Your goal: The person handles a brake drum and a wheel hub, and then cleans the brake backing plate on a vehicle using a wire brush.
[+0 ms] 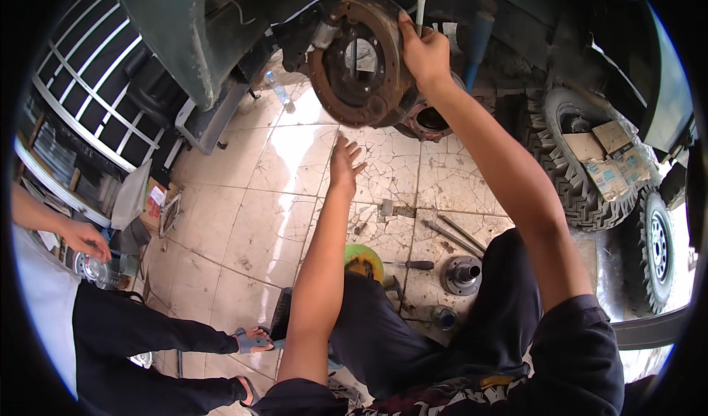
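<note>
A rusty round metal plate (331,76) with a large centre opening, bolt holes and a small cylinder on its side hangs under a dark vehicle body at the top. My right hand (428,58) grips its right rim, beside a pale upright rod. Below the plate my left hand (344,164) is raised with its fingers apart and nothing in them. Behind the plate, a rusty flanged hub (435,125) is partly hidden by my right arm.
Another person's hand (87,240) and legs are at left. A tire topped with cardboard (612,158) and a wheel (656,246) are at right. By my legs lie rods (453,231), a screwdriver (417,264), a steel hub (461,274) and a yellow-green round object (363,257).
</note>
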Motion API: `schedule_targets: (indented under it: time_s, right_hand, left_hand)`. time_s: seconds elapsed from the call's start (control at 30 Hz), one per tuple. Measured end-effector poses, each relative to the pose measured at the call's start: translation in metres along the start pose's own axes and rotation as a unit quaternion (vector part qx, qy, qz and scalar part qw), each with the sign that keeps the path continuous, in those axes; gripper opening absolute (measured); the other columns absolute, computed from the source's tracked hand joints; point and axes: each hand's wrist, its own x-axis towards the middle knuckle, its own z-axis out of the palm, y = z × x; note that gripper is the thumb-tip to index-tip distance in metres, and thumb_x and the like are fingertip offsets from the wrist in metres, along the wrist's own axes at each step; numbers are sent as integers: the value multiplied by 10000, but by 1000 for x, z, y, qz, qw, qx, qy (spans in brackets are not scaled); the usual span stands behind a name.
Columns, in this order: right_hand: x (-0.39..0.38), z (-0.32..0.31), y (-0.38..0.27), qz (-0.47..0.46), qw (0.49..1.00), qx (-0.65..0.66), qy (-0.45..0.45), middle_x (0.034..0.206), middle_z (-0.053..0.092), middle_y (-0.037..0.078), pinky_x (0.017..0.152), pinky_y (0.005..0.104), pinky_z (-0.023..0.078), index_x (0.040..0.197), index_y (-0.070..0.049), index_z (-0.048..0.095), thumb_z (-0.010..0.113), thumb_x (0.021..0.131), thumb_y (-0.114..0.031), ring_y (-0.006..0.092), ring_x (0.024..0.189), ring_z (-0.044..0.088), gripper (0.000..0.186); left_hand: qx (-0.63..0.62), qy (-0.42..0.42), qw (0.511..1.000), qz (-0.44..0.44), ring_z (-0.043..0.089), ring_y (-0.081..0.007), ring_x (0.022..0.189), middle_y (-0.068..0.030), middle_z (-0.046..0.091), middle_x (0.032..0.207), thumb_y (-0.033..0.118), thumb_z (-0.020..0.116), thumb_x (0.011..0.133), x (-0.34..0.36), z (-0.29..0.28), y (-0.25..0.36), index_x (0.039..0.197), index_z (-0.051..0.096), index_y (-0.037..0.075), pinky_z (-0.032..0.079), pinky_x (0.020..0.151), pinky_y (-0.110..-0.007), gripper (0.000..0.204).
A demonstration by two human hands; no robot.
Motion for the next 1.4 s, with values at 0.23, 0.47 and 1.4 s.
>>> schedule_targets:
  time_s: [0.23, 0.47, 1.4]
  right_hand:
    - [37, 59, 3, 28, 989, -113, 89, 696, 657, 230, 747, 420, 497, 611, 43, 652, 634, 815, -502, 397, 764, 658, 582]
    - [46, 70, 34, -13, 976, -183, 113, 750, 664, 244, 762, 443, 501, 675, 41, 684, 629, 818, -486, 407, 797, 655, 549]
    - [35, 64, 45, 214, 930, -49, 294, 924, 669, 247, 808, 455, 503, 859, 64, 676, 589, 855, -402, 410, 909, 640, 474]
  left_hand:
    - [259, 3, 958, 121, 621, -230, 823, -174, 638, 963, 450, 704, 805, 23, -25, -24, 1159, 511, -41, 493, 741, -338, 636]
    - [316, 1, 928, 196, 645, -309, 940, -248, 616, 1095, 414, 681, 823, 9, -21, -19, 1177, 507, -51, 509, 803, -366, 610]
    - [380, -8, 884, 273, 614, -329, 984, -249, 584, 1130, 315, 685, 834, -22, -52, 2, 1207, 482, -53, 500, 839, -389, 562]
